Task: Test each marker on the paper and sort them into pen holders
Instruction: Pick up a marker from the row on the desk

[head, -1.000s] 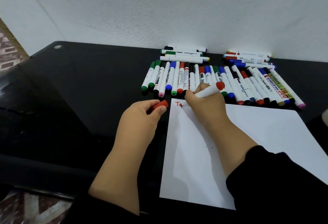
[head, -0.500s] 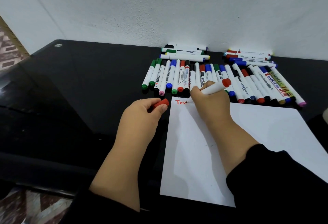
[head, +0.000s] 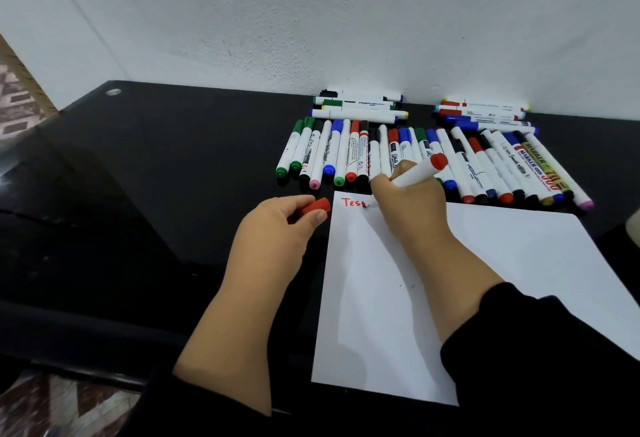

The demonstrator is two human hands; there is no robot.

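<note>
The black glossy surface (head: 156, 177) runs up to a white wall (head: 311, 14), and everything here lies around the white paper (head: 485, 281) on it. The paper lies flat at the near right of the surface, its far left corner bearing the red letters "Tes" (head: 352, 202). Just beyond the paper's far edge a long row of markers (head: 485, 166) lies side by side, caps of green, blue, red, black and pink pointing toward the paper; farther back, against the wall, two small stacks of markers (head: 360, 107) lie crosswise. The right hand (head: 412, 201) rests on the paper's far left corner, its fingers curled around a white marker with a red end (head: 420, 172), the tip down at the paper just past the written letters. The left hand (head: 277, 225) sits on the surface just left of the paper, thumb and forefinger pinching the red cap (head: 316, 205), which is clear of the paper's edge.
</note>
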